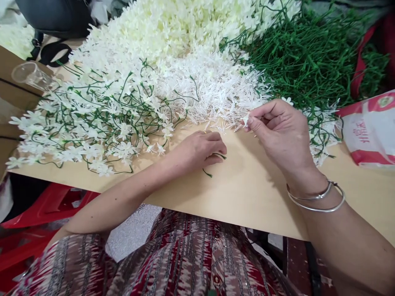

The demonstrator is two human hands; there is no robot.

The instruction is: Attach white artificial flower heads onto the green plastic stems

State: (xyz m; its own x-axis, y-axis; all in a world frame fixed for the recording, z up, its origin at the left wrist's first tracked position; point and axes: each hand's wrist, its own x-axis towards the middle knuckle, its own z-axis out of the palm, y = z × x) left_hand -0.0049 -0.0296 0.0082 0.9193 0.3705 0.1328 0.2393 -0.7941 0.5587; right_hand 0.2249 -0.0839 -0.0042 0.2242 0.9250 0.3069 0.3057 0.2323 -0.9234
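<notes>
My left hand [200,150] rests on the tan board [240,189], fingers curled around a thin green stem [212,164] whose ends poke out below the fingers. My right hand [277,129] pinches a small white plastic flower piece [245,120] between thumb and forefinger, at the edge of a heap of white spiky flower parts [216,88]. Two metal bangles [317,199] circle my right wrist. Finished white blossoms on green stems [101,123] lie to the left of my left hand.
A mound of cream petals [179,28] fills the back middle. Bare green stems [308,57] are piled at the back right. A red and white bag [370,129] lies at the right edge, a clear plastic cup [32,76] far left, a red plastic stool [43,207] below.
</notes>
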